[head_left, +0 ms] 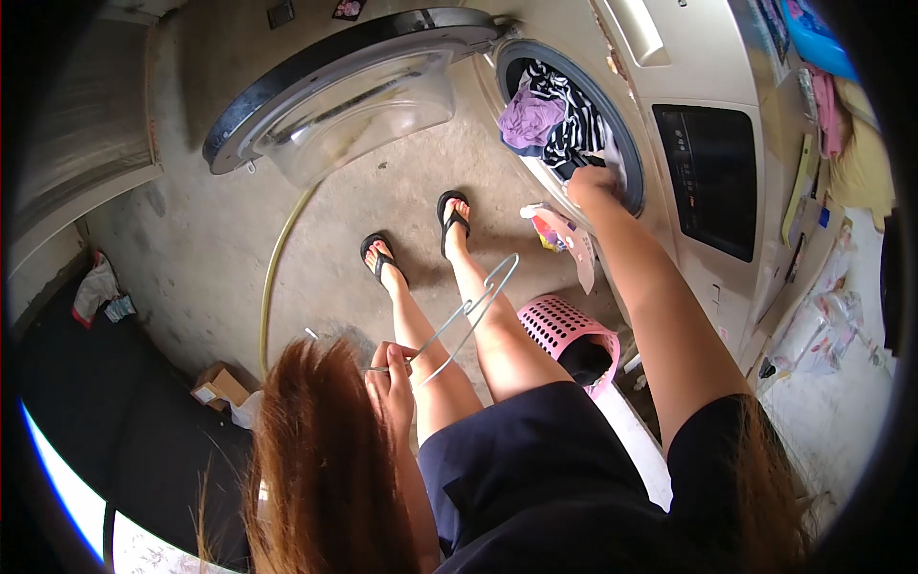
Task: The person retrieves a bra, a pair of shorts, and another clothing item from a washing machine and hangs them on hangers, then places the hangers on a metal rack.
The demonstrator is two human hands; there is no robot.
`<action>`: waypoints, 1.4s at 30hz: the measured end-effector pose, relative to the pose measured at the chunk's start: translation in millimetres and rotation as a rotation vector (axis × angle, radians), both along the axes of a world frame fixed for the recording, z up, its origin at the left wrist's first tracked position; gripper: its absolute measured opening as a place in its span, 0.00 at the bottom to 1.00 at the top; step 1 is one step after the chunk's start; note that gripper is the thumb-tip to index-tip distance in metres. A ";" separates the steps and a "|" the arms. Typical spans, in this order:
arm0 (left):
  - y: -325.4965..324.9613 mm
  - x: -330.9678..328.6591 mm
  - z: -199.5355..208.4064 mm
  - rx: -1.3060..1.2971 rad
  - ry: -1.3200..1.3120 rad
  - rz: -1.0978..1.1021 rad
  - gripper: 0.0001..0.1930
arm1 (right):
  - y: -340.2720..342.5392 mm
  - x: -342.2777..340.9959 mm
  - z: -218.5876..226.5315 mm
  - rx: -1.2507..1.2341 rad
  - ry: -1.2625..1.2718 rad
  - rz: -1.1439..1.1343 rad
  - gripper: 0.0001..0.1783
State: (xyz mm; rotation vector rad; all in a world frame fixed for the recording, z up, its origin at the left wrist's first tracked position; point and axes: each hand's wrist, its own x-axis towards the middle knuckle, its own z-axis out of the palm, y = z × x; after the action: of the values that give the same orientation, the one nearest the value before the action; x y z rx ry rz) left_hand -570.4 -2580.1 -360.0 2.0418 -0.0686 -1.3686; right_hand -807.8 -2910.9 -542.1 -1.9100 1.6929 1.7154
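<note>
My left hand (pixel 390 383) is closed around one end of a thin, pale green clothes hanger (pixel 468 307), held in front of my legs. With my right arm stretched out, my right hand (pixel 591 182) reaches into the round opening of a front-loading washing machine (pixel 639 182). Its fingers are hidden at the lower edge of the laundry, so their grip does not show. Inside the drum, a black-and-white striped garment (pixel 574 120) lies bunched beside a crumpled purple cloth (pixel 532 119). The machine's round door (pixel 354 91) hangs wide open to the left.
Below the opening stands a pink perforated basket (pixel 550 325) with something dark inside. A colourful packet (pixel 550 230) is by the machine's base. The yellowish hose (pixel 274 268) runs along the concrete floor (pixel 220 249). At left lies a small cardboard box (pixel 222 385).
</note>
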 end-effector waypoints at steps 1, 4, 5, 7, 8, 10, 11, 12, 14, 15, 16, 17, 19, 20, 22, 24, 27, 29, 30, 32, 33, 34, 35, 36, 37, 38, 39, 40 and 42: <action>-0.7 1.0 2.4 -0.002 -0.007 -0.012 0.18 | 0.6 7.9 7.2 0.006 0.063 -0.058 0.16; 4.8 1.0 6.1 -0.050 -0.121 -0.071 0.20 | 4.4 19.3 14.1 0.182 0.124 -0.036 0.18; 5.9 1.9 9.5 -0.048 -0.113 -0.071 0.20 | 7.9 21.6 17.5 0.179 0.091 -0.027 0.18; 10.6 4.4 10.6 -0.040 -0.098 -0.041 0.20 | 23.0 49.4 60.5 0.242 -0.040 0.127 0.17; 12.6 6.4 12.2 -0.040 -0.091 -0.038 0.20 | 27.7 38.8 52.4 0.279 -0.075 0.207 0.17; 17.6 10.6 14.7 -0.034 -0.083 -0.023 0.20 | 36.7 39.2 63.7 0.310 -0.064 0.242 0.16; 20.5 13.0 15.7 -0.032 -0.078 -0.015 0.20 | 42.6 40.3 69.7 0.348 -0.049 0.278 0.15; 23.7 16.4 16.7 -0.032 -0.076 -0.009 0.20 | 49.1 40.8 71.8 0.342 -0.054 0.275 0.15; 30.3 23.7 19.6 -0.031 -0.073 0.008 0.20 | 63.1 41.2 71.4 0.404 -0.084 0.333 0.11; 34.2 26.4 20.7 -0.030 -0.072 0.020 0.20 | 70.5 44.8 77.6 0.438 -0.098 0.364 0.10; 38.2 29.6 22.3 -0.027 -0.070 0.031 0.21 | 70.3 66.9 108.1 0.602 -0.086 0.417 0.14; 42.0 33.7 24.0 -0.026 -0.066 0.042 0.21 | 78.7 60.5 85.8 0.515 -0.082 0.315 0.13; 49.4 41.5 26.9 -0.025 -0.058 0.067 0.21 | 88.3 68.0 79.0 0.421 -0.083 0.212 0.16; 53.2 45.2 29.1 -0.026 -0.047 0.085 0.21 | 93.1 69.2 78.5 0.428 -0.074 0.240 0.17; 61.3 52.4 33.2 -0.024 -0.018 0.128 0.21 | 100.8 80.1 95.9 0.433 -0.072 0.273 0.18; 68.3 57.6 42.4 -0.026 0.035 0.186 0.21 | 104.4 86.7 116.5 0.274 -0.085 0.123 0.20; 92.7 72.2 38.4 0.065 0.227 0.289 0.23 | 96.0 100.0 166.1 0.296 -0.304 -0.013 0.25; 135.1 87.7 -3.2 0.020 0.453 0.319 0.23 | 101.1 83.0 181.9 0.215 -0.674 -0.363 0.26; 107.0 90.0 39.9 -0.099 0.550 0.336 0.23 | 99.2 99.9 212.6 0.224 -0.706 -0.502 0.26; 112.3 103.3 42.2 -0.476 1.067 0.403 0.19 | 108.8 117.0 275.8 0.198 -1.061 -0.948 0.24; 101.0 107.5 62.6 -0.610 1.238 0.400 0.18 | 114.8 110.6 283.0 0.177 -1.292 -0.992 0.23; 92.4 104.4 86.2 -0.394 0.827 0.316 0.18 | 120.5 104.0 289.8 0.161 -1.523 -1.028 0.22; 70.7 109.3 104.5 -0.167 0.428 0.184 0.19 | 131.1 101.0 314.8 0.151 -1.630 -1.206 0.21; 68.5 109.0 118.9 -0.258 0.431 0.169 0.20 | 144.1 113.5 352.4 0.048 -1.744 -1.220 0.22; 59.9 106.7 130.6 -0.301 0.456 0.140 0.21 | 152.0 118.1 378.0 0.068 -1.875 -1.236 0.22; 53.4 102.2 144.0 -0.346 0.481 0.130 0.22 | 162.0 122.3 400.2 0.108 -1.996 -1.239 0.22; 46.5 99.5 151.5 -0.397 0.543 0.110 0.24 | 172.4 121.8 416.3 0.115 -2.118 -1.229 0.23; 38.0 96.2 159.0 -0.442 0.603 0.089 0.26 | 181.6 117.1 419.7 0.107 -2.258 -1.257 0.24; 22.3 87.2 173.1 -0.482 0.669 0.186 0.29 | 207.2 113.9 448.9 0.390 -2.300 -1.021 0.25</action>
State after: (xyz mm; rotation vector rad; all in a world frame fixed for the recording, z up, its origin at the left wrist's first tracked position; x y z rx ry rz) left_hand -483.2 -2557.8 -186.9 1.1091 0.0772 -1.6516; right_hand -693.9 -2703.7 -93.3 -0.9639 0.6224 -0.6560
